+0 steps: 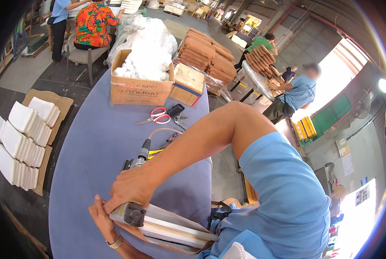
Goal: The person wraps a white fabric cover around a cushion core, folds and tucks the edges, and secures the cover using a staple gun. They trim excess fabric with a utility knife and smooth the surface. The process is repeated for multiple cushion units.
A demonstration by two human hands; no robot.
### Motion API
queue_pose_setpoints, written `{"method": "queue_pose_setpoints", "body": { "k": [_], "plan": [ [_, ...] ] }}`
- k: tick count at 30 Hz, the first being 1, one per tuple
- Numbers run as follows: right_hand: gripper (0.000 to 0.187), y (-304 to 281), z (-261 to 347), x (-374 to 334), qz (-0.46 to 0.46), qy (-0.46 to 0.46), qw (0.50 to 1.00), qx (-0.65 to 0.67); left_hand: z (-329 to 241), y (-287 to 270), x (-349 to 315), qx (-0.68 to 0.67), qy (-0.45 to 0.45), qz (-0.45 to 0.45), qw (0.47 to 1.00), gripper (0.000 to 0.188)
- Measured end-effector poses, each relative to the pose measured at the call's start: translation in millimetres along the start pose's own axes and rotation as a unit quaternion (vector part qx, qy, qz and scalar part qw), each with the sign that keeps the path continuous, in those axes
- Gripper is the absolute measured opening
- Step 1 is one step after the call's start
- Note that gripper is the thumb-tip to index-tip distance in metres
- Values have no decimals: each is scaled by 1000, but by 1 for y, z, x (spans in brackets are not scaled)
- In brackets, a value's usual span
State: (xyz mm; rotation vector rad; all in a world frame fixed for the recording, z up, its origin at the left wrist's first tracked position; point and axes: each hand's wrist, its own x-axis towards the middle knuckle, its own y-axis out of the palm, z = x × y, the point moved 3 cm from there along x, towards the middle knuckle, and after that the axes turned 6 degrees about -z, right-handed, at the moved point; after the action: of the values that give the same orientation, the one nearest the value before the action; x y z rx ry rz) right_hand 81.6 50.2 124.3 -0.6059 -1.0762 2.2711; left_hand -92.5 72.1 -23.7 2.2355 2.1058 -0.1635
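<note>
Right grip (132, 186) wraps a pneumatic tool (133, 214); whether left grip (100, 215) clasps anything is unclear.

Right hand (134, 185) gripping air tool (134, 214), left hand (101, 216) at long piece's (180, 228) end, blue tabletop (85, 142)

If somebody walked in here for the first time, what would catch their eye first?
Probably the right hand gripping a hose-fed tool, low and left of centre. Beyond, toward the blue table's far end, a cardboard box is heaped with white fluff. A bright orange patterned shirt also stands out at top left.
</note>
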Motion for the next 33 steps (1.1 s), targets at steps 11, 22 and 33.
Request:
{"method": "queue_pose_setpoints", "body": {
  "k": [11,22,33],
  "plan": [
    [54,-2,6,-7,-10,36,999,3,25,-8,-3,71,89,-94,989,48],
    [61,74,49,-107,-154,144,967,146,-80,-87,-44,-90,24,-169,981,46],
    [67,218,-15,-155,-159,258,947,111,-267,22,-169,228,404,-19,886,44]
  ]
}}
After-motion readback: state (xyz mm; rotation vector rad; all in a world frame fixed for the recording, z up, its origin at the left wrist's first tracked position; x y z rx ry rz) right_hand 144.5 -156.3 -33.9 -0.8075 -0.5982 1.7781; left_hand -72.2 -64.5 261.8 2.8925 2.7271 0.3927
